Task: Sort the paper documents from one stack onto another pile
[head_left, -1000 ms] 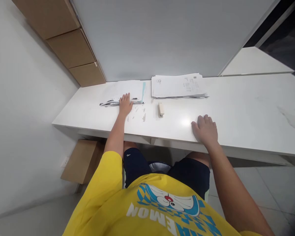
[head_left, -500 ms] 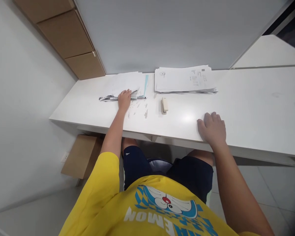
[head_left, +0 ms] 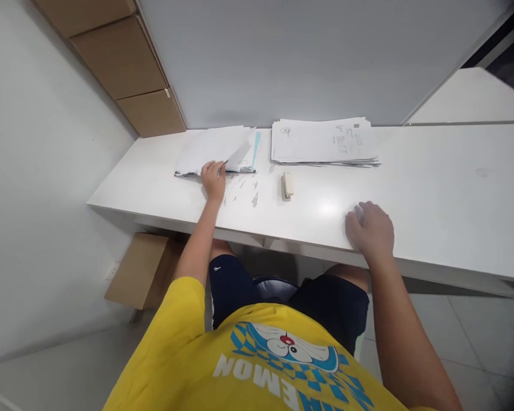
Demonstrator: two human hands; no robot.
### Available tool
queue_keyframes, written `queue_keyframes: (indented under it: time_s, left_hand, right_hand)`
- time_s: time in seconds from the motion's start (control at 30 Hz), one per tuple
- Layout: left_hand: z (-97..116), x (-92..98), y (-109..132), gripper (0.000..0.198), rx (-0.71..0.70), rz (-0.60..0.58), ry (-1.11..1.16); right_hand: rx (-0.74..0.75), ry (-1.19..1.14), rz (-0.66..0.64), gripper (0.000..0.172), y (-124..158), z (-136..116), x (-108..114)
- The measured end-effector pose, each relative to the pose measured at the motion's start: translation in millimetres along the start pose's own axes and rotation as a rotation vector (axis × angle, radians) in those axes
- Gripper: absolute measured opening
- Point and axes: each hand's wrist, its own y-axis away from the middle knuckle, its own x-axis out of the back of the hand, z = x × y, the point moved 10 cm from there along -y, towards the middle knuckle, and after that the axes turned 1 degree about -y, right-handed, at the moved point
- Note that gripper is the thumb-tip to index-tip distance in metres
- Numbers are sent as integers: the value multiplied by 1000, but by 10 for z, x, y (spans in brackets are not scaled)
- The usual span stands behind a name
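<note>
My left hand (head_left: 213, 180) is closed at the front edge of the left paper stack (head_left: 209, 145), pinching the lifted corner of a white sheet of paper (head_left: 240, 153). That sheet curls up above the pile, and a light blue strip (head_left: 257, 146) shows at the pile's right side. My right hand (head_left: 370, 229) rests near the desk's front edge with its fingers loosely bent. A gap shows between thumb and forefinger, and I see nothing held there. Between the hands, nearer the middle, lies a cream stapler (head_left: 287, 186).
A second stack of printed papers (head_left: 321, 142) lies by the grey panel (head_left: 291, 63) behind the white desk (head_left: 437, 194). Dark marks (head_left: 255, 198) spot the desktop beside my left hand. Brown cardboard boxes (head_left: 120, 57) stand at the left, with another brown box (head_left: 139, 271) below.
My left hand has drawn slightly back and left, and the sheet's corner now stands higher. The fingers of my right hand have bent inward, with the hand staying in place.
</note>
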Motion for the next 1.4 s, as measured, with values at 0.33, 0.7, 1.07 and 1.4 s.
queue_keyframes:
  time_s: [0.33, 0.7, 1.07, 1.4]
  left_hand:
    - [1223, 755, 2341, 50, -454, -294, -97]
    - [1119, 1074, 2642, 37, -499, -89, -61]
    - [-175, 349, 2612, 69, 866, -493, 932]
    - [533, 286, 2066, 46, 700, -481, 935]
  right_hand:
    - [-464, -1427, -479, 80, 1444, -956, -960]
    - [-770, -1501, -371, 65, 1572, -893, -893]
    - [-627, -1028, -301, 50, 1438, 140, -211]
    - [-292, -673, 347, 50, 1253, 224, 696]
